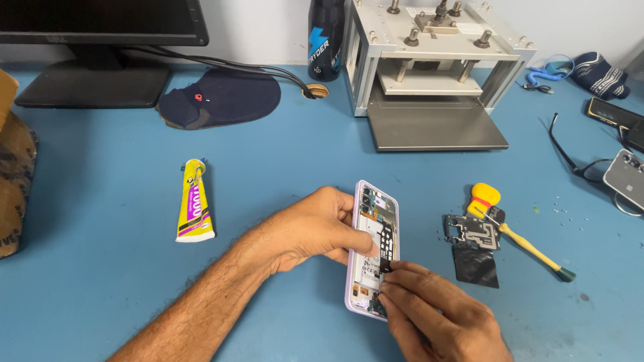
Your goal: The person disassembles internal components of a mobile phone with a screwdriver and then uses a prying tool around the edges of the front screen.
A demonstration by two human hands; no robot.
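Observation:
An opened lilac phone (365,201) with its back off lies on the blue table, its inner boards showing. My left hand (315,228) grips the phone's left edge, thumb resting on the inside. My right hand (436,312) pinches a narrow black flex strip (387,243) between thumb and forefinger, held over the middle of the phone's interior. The lower end of the phone is partly hidden by my right hand.
A metal shield plate (473,231) and a black square piece (476,266) lie right of the phone, beside a yellow-handled tool (520,239). A yellow glue tube (194,201) lies left. A metal press (429,60), bottle (325,30), monitor stand (94,80), dark cap (221,97), glasses (570,157) and other phones (627,177) stand farther back.

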